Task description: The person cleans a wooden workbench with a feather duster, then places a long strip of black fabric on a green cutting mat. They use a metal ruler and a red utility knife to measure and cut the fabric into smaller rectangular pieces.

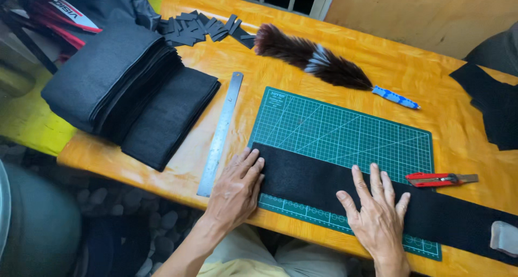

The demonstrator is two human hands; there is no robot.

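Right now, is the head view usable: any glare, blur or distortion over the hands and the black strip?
Head view: sharp on the left hand, right hand and black felt strip; soft glare on the orange table; ruler looks slightly bowed by wide-angle distortion; felt stack too dark for detail.

Two bare hands, bare forearms, light clothing below.

Left hand (236, 188) and right hand (376, 215) both uncovered: no gloves, no rings, no watch or band at either wrist. Left forearm bare along its whole visible length (no sleeve edge in view), lean, with tendons and veins showing on the back of the hand. Right forearm cut off by the bottom edge just past the wrist, also bare there. Nails short and plain. Under the arms, a pale yellow garment (237, 269) at the bottom edge, and beside it light grey-white cloth (302, 261) over the lap, softly creased.
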